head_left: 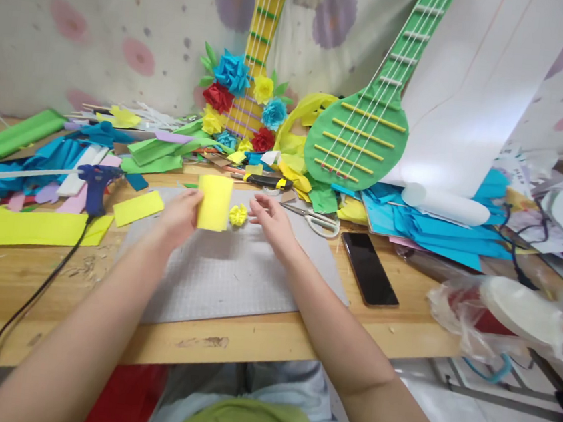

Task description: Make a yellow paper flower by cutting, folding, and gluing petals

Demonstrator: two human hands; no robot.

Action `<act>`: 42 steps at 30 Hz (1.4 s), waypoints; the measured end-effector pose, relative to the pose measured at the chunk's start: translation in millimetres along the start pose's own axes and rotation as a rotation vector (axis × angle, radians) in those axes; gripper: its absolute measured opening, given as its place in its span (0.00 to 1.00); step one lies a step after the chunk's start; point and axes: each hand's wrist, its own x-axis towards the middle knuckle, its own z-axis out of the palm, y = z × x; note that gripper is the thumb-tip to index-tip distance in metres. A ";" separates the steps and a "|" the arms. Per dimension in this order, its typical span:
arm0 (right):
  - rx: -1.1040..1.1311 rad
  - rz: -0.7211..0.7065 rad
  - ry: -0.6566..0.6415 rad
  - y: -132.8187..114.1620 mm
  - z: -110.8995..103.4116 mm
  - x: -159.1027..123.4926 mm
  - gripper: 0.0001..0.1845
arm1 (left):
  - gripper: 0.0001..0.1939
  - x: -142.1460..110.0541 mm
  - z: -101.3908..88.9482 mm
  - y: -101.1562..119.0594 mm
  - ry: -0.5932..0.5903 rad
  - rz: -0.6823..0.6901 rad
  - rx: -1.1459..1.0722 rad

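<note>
My left hand (184,213) grips a rectangular piece of yellow crepe paper (214,202) by its left edge, above the grey cutting mat (234,280). Just right of that paper a small crumpled yellow paper flower (237,215) lies on the mat. On the flower's other side is my right hand (271,218), its fingers apart and nothing visible in them. White-handled scissors (321,224) lie beyond my right hand. Behind the mat rests a black and yellow utility knife (267,181).
A blue glue gun (97,186) with a trailing cord stands at left, near yellow paper strips (33,228). A phone (370,269) lies right of the mat. Behind stand a green paper-covered instrument (357,138) and a yellow flowered one (266,31), amid blue paper sheets (426,223).
</note>
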 end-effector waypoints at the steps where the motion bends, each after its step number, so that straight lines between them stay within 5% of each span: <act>1: 0.069 0.054 -0.043 -0.1 3.9 -1.6 0.21 | 0.09 -5.9 10.2 -7.3 -0.034 -0.059 -0.035; 5: 0.117 0.081 -0.175 8.5 9.2 -3.8 0.19 | 0.07 -17.3 30.3 -29.0 -0.003 -0.107 -0.109; 8: -0.033 0.010 -0.072 17.8 7.7 -2.2 0.15 | 0.08 -20.3 31.2 -34.1 0.011 -0.062 -0.145; 12: -0.061 0.001 0.000 20.0 5.5 -0.3 0.10 | 0.09 -27.8 25.3 -29.9 -0.118 -0.053 -0.162; 17: 0.130 0.042 -0.226 5.6 -3.0 -3.2 0.12 | 0.13 -36.7 15.2 -21.0 -0.309 -0.097 -0.223; 22: 0.085 0.009 -0.342 -1.8 -12.2 -5.2 0.12 | 0.24 -38.9 13.2 -23.4 -0.493 -0.136 -0.179; 27: 0.067 -0.009 -0.310 3.1 -14.1 -1.0 0.12 | 0.27 -35.8 14.8 -32.0 -0.449 -0.149 -0.136; 33: -0.184 -0.073 0.019 13.6 -24.7 11.0 0.08 | 0.29 -28.8 13.1 -39.6 -0.394 -0.165 -0.105; 42: 0.102 0.066 -0.195 -1.6 -33.5 6.7 0.15 | 0.17 -24.6 4.8 -24.7 -0.118 -0.086 -0.010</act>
